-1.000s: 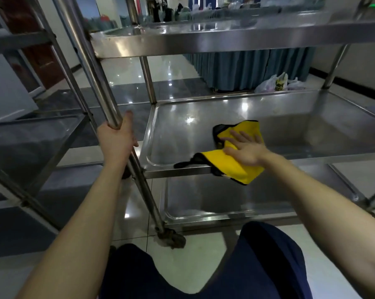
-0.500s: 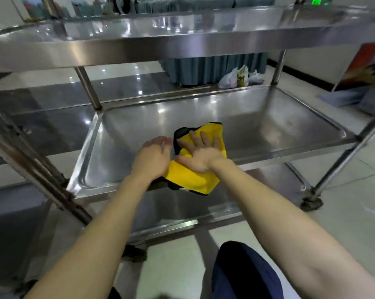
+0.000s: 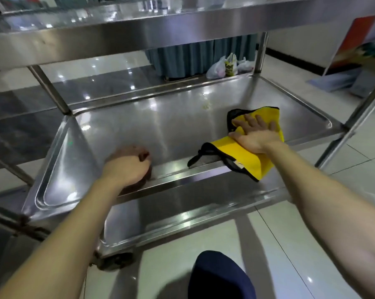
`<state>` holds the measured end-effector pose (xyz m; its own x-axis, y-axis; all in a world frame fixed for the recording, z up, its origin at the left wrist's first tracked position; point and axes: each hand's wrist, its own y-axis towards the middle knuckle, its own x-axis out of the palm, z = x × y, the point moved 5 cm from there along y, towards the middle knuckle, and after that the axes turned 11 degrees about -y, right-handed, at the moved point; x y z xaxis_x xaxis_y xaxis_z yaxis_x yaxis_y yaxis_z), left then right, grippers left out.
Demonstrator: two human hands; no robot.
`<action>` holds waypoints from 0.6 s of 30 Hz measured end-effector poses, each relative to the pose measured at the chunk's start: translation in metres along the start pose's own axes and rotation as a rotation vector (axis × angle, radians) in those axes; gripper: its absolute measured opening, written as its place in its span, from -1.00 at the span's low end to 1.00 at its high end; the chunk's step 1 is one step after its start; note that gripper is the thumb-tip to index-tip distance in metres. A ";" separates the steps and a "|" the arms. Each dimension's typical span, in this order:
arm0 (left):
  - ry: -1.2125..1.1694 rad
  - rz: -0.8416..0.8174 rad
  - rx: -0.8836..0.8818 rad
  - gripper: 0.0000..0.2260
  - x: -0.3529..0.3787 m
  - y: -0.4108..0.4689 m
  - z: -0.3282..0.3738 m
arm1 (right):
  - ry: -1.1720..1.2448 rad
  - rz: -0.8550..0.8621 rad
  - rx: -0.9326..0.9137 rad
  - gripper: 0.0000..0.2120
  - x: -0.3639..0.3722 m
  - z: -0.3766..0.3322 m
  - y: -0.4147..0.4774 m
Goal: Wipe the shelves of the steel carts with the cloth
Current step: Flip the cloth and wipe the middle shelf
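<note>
Yellow black-edged cloth (image 3: 249, 157) drapes over shelf rim (image 3: 173, 169) under flat right hand (image 3: 255, 137).

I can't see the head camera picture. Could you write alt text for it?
A person's right hand presses a yellow cloth flat on a steel cart's middle shelf, with part of the cloth hanging over the front rim. The left hand curls over that rim further left, and the top shelf spans above.

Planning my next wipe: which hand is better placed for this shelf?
Right: the right hand lies flat on the yellow cloth on the middle shelf; the left hand grips its front rim, holding no cloth.
</note>
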<state>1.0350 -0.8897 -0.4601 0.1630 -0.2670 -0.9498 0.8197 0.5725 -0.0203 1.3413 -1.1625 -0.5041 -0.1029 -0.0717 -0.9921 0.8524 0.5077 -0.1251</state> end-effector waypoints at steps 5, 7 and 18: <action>-0.030 0.014 -0.045 -0.65 0.008 -0.011 0.007 | -0.047 -0.004 -0.179 -0.24 0.003 -0.125 -0.022; -0.036 -0.008 -0.067 -0.62 0.008 -0.010 0.007 | -0.052 0.007 -0.319 -0.28 0.003 -0.181 -0.038; -0.008 -0.043 -0.092 -0.52 0.014 0.004 -0.013 | 0.007 0.043 -0.305 -0.36 -0.008 -0.054 -0.002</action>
<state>1.0334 -0.8814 -0.4771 0.1334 -0.2991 -0.9448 0.7723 0.6289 -0.0901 1.3131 -1.1163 -0.4962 -0.0740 -0.0390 -0.9965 0.6631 0.7444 -0.0784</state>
